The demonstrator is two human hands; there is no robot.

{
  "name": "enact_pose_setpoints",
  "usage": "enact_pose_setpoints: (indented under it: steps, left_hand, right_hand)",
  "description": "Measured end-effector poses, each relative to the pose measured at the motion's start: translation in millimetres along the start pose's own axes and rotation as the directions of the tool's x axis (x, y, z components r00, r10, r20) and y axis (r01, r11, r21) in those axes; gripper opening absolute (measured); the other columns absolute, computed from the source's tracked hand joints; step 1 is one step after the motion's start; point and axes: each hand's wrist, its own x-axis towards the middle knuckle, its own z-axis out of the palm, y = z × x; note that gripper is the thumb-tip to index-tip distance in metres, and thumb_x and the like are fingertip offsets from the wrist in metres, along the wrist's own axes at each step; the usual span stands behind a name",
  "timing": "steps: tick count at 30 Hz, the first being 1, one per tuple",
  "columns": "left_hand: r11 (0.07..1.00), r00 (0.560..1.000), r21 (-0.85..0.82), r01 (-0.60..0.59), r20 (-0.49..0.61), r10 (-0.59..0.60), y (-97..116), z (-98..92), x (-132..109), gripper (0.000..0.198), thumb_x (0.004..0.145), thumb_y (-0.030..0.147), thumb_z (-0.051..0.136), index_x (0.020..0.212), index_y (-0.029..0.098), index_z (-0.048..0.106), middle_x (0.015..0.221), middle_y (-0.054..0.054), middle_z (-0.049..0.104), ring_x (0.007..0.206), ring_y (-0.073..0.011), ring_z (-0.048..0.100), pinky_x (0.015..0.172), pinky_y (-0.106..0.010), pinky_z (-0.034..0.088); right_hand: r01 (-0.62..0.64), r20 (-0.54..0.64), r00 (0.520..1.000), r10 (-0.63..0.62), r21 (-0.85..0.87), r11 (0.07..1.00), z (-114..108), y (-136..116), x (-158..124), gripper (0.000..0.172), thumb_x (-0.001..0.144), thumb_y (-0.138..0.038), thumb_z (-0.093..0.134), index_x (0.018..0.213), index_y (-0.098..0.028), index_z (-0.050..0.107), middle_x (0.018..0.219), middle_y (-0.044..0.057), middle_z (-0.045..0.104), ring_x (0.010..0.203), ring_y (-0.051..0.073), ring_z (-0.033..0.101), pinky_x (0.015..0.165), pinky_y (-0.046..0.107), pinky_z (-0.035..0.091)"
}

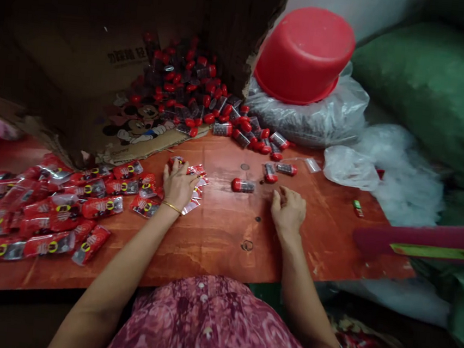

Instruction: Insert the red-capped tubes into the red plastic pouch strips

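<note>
My left hand (pixel 179 186), with a bangle at its wrist, lies palm down over a few flat red printed packets (pixel 198 172). Its fingers are spread and their tips touch the packets. To the right, my right hand (pixel 288 211) hovers at the table, fingers loosely curled and thumb apart, with nothing visible in it. Nearest it are small clear tubes with red caps and dark contents: one tube (pixel 270 172) just beyond the fingers, another tube (pixel 286 169) behind, and a lone tube (pixel 243 185) between the hands.
Filled red packets (pixel 53 217) cover the table's left side. A pile of red-capped tubes (pixel 191 90) spills from a cardboard box (pixel 76 82). A red basin (pixel 304 55) sits upside down on a plastic sack (pixel 307 118) at the back right. A small green-and-white item (pixel 358 208) lies on the orange-red tabletop (pixel 208 248).
</note>
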Motion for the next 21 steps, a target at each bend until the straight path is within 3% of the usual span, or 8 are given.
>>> enact_pose_setpoints:
  steps: [3,8,11,14,16,18,21]
  left_hand:
    - [0.999,0.999,-0.048,-0.014,-0.03,0.012,-2.1,0.6,1.7,0.013,0.074,0.023,0.061,0.069,0.027,0.072,0.115,-0.008,0.064,0.131,-0.0343,0.032,0.106,-0.059,0.005]
    - [0.981,0.987,-0.191,-0.018,-0.158,-0.012,7.8,-10.5,-3.3,0.01,0.072,0.029,0.063,0.069,0.027,0.072,0.111,-0.007,0.066,0.129,-0.0319,0.036,0.107,-0.056,0.006]
    - [0.968,0.975,-0.25,0.006,-0.212,-0.061,21.5,-23.4,-16.1,0.012,0.074,0.032,0.061,0.079,0.029,0.072,0.117,-0.005,0.064,0.129,-0.0296,0.038,0.108,-0.055,0.008]
    - [0.962,0.981,-0.271,0.017,-0.182,-0.069,36.3,-30.4,-31.2,0.016,0.075,0.034,0.061,0.085,0.029,0.072,0.121,-0.005,0.061,0.126,-0.0283,0.041,0.107,-0.053,0.013]
    - [0.959,0.986,-0.284,0.005,-0.158,-0.052,45.0,-30.6,-40.0,0.017,0.076,0.034,0.06,0.087,0.029,0.072,0.123,-0.005,0.06,0.126,-0.0276,0.042,0.107,-0.052,0.014]
    - [0.951,0.99,-0.309,-0.01,-0.137,-0.034,51.8,-29.3,-47.8,0.017,0.076,0.032,0.06,0.087,0.03,0.072,0.123,-0.004,0.059,0.127,-0.0272,0.04,0.108,-0.052,0.012]
    - [0.913,0.99,-0.408,0.003,-0.125,-0.059,57.2,-28.6,-58.0,0.016,0.073,0.031,0.064,0.087,0.03,0.072,0.124,-0.003,0.059,0.13,-0.027,0.037,0.11,-0.049,0.011]
  right_hand:
    - [-0.062,0.048,0.997,0.062,0.002,0.998,0.8,6.0,5.3,0.036,0.083,-0.035,0.043,0.097,-0.01,0.066,0.089,0.016,0.065,0.082,0.025,0.055,0.075,0.038,0.04]
    - [-0.013,0.094,0.996,0.006,0.084,0.996,2.6,-8.4,15.7,0.036,0.085,-0.037,0.041,0.099,-0.013,0.066,0.083,0.013,0.065,0.074,0.022,0.055,0.069,0.034,0.042]
    - [0.09,0.072,0.991,-0.108,0.22,0.971,-8.1,-30.2,18.1,0.035,0.085,-0.036,0.042,0.1,-0.014,0.064,0.087,0.012,0.065,0.08,0.023,0.057,0.074,0.035,0.044]
    - [0.217,0.068,0.957,-0.282,0.478,0.851,-24.8,-62.2,9.7,0.034,0.084,-0.039,0.046,0.104,-0.016,0.062,0.099,0.011,0.065,0.092,0.022,0.057,0.083,0.037,0.044]
    - [0.147,0.148,0.936,-0.319,0.658,0.738,-32.0,-86.9,-1.5,0.032,0.084,-0.042,0.048,0.1,-0.019,0.062,0.097,0.009,0.066,0.087,0.02,0.059,0.078,0.034,0.046]
    - [-0.036,0.271,0.914,-0.301,0.795,0.605,-33.2,-109.3,-13.3,0.031,0.082,-0.045,0.05,0.092,-0.019,0.064,0.086,0.006,0.067,0.074,0.017,0.06,0.067,0.03,0.048]
    - [-0.235,0.362,0.9,-0.244,0.873,0.427,-28.5,-130.1,-26.0,0.026,0.079,-0.042,0.055,0.081,-0.018,0.063,0.073,0.002,0.066,0.064,0.014,0.058,0.061,0.027,0.048]
